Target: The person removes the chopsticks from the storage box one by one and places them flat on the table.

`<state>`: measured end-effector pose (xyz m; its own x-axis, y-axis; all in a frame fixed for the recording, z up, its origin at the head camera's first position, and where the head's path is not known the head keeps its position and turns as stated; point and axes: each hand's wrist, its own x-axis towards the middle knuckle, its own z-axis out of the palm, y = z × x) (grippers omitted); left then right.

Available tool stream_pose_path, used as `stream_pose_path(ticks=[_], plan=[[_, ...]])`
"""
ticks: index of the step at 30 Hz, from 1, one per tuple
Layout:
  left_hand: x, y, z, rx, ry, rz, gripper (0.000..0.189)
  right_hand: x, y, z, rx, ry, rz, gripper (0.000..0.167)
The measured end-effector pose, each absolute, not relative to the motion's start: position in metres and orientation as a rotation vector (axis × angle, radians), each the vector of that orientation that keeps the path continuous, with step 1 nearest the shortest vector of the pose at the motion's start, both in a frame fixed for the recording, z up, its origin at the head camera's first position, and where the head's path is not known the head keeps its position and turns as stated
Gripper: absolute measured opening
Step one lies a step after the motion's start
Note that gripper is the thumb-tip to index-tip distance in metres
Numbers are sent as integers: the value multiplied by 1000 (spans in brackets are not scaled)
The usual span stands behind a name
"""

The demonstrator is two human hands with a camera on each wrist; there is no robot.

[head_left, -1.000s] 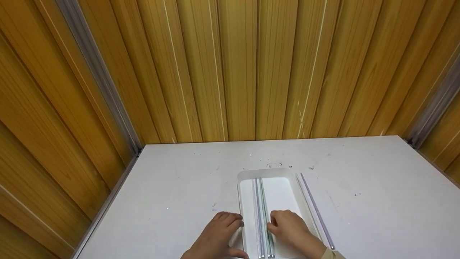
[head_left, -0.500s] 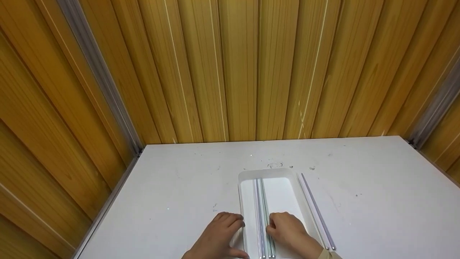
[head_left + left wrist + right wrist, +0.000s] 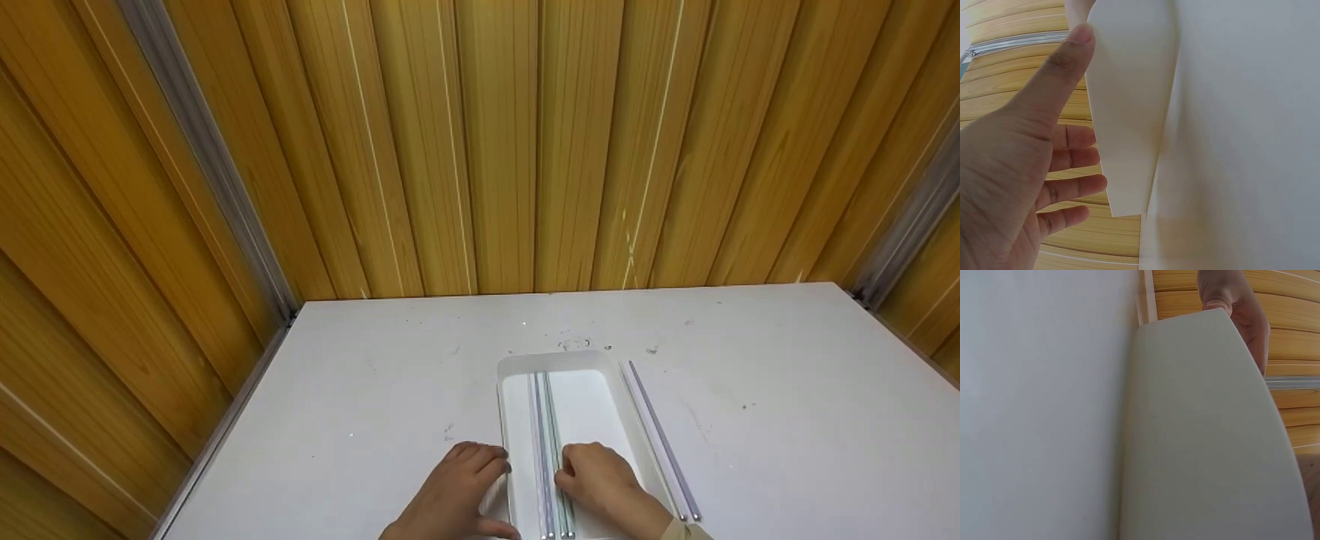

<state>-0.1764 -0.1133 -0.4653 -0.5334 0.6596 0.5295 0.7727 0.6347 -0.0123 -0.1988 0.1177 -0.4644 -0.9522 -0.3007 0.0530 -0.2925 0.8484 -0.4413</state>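
A long white tray (image 3: 549, 361) holds a lilac pair of chopsticks (image 3: 539, 435) and, beside it, a green pair of chopsticks (image 3: 553, 427), all lying lengthwise with silver ends toward me. My right hand (image 3: 604, 480) reaches over the tray's right wall, its thumb and curled fingers pinching at the green pair; its fingertips partly cover the sticks. Along the left wall my left hand (image 3: 461, 487) steadies the tray. In the left wrist view its thumb (image 3: 1064, 64) touches the rim and its fingers lie extended behind the wall. The tray's wall (image 3: 1202, 427) hides my right fingers in the right wrist view.
Another lilac pair of chopsticks (image 3: 660, 442) lies on the white table (image 3: 795, 420), just outside the tray's right wall. Wood-patterned panels (image 3: 495, 150) close off the back and both sides.
The white chopstick beside the tray's right wall now shows its silver end, which the right arm covered earlier. The right hand has shifted very slightly left; the left hand stays put.
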Motion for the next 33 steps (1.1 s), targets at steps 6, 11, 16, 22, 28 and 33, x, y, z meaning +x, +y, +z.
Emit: stream_pose_path(ticks=[6, 11, 16, 22, 28, 33], plan=[[-177, -114, -466, -1118, -2343, -293, 69, -199, 117, -464, -454, 3018, -706, 17], [-177, -114, -466, -1117, -2348, -289, 69, -199, 117, -465, -457, 3013, -705, 18], [-177, -114, -465, -1122, -2344, -299, 69, -199, 118, -464, -479, 2978, -728, 17], [-177, -113, -465, -1118, -2361, -292, 69, -200, 118, -462, -443, 2972, -725, 18], [-177, -113, -465, -1118, -2386, -306, 68, -200, 116, -463, -403, 2991, -691, 19], [-177, -113, -466, -1119, -2402, -319, 68, -200, 117, -465, -417, 2992, -697, 19]])
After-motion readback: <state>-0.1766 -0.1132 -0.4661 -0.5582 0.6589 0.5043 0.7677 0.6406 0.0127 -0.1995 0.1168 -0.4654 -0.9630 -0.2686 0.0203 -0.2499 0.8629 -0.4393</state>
